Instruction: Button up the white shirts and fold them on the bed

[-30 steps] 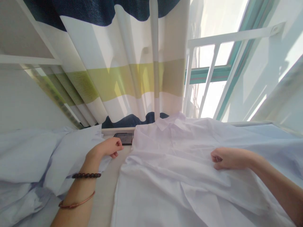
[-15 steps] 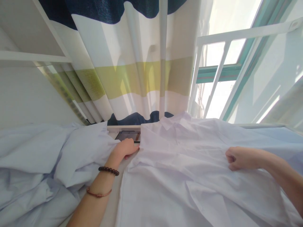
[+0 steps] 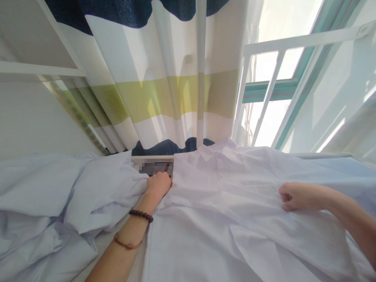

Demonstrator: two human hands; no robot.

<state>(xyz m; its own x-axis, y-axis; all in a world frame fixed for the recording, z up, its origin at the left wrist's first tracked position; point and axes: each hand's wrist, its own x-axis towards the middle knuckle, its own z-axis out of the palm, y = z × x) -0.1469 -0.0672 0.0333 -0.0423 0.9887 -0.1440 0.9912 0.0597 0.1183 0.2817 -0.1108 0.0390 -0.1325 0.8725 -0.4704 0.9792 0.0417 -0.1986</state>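
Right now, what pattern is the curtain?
The curtain has wide horizontal stripes: navy, white, yellow-green, beige. Head view.

A narrow bare strip of mattress (image 3: 102, 243) runs between the heaped blue bedding (image 3: 58, 203) and the white shirt (image 3: 223, 219) — the left hand (image 3: 158, 185) and its forearm fill most of it. Beyond, the phone (image 3: 155, 168), curtain (image 3: 164, 98) and white rail (image 3: 264, 105) close the far edge.

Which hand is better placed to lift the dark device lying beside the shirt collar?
Left, probably. The left hand has its fingertips on the dark device, while the right hand rests fisted on the white shirt, well away from it.
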